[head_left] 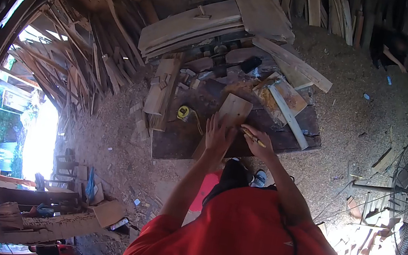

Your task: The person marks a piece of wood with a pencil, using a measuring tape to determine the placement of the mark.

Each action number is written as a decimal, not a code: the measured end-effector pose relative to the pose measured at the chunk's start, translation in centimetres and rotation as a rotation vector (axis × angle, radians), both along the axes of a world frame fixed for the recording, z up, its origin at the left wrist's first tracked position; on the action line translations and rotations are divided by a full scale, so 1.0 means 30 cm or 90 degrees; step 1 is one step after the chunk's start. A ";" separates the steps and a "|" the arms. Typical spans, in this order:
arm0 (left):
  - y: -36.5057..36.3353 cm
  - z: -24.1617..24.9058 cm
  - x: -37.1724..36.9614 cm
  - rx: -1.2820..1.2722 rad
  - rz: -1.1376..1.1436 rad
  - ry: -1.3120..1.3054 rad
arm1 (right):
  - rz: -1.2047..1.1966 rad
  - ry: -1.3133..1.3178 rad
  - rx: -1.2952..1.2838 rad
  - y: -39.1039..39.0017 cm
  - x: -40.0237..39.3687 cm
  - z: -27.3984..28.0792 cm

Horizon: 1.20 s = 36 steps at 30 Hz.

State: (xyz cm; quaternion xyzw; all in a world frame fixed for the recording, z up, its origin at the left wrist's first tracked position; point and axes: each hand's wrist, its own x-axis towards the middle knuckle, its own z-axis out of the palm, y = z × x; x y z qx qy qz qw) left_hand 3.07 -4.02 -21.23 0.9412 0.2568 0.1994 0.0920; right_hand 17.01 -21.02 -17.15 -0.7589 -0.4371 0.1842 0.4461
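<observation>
Over the dark surface (174,141), the left hand (219,135) lies flat, fingers spread, pressing the near end of a small board (232,112). Just right of it, the right hand (258,139) has its grip closed around a pencil (252,136), tip beside the board's edge. A yellow tape measure (183,112) sits left of both.
</observation>
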 end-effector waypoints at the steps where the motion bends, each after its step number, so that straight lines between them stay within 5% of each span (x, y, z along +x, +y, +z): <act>1: -0.001 0.003 0.002 -0.002 0.000 0.001 | 0.000 -0.004 0.001 0.000 0.001 0.000; 16: 0.017 -0.015 -0.018 -0.048 0.027 -0.047 | 0.075 -0.107 -0.031 0.116 0.053 0.055; 21: -0.059 0.052 -0.172 -0.077 0.098 -0.059 | 0.218 -0.212 0.017 0.287 0.089 -0.029; 24: -0.101 0.067 -0.311 -0.039 0.139 -0.025 | 0.162 -0.165 -0.160 0.423 0.263 -0.020; 26: -0.121 0.035 -0.358 -0.052 0.161 -0.063 | 0.168 -0.205 -0.121 0.449 0.263 0.042; 30: -0.110 -0.044 -0.388 -0.126 0.183 -0.157 | 0.331 -0.366 -0.200 0.438 0.029 0.088; 32: -0.105 -0.082 -0.394 -0.107 0.161 -0.224 | 0.439 -0.368 -0.092 0.407 -0.118 -0.076; 35: -0.131 -0.092 -0.390 -0.155 0.208 -0.273 | 0.362 -0.580 -0.075 0.311 -0.243 -0.034; 36: -0.135 -0.090 -0.379 -0.181 0.237 -0.283 | 0.385 -0.517 -0.062 0.307 -0.213 -0.004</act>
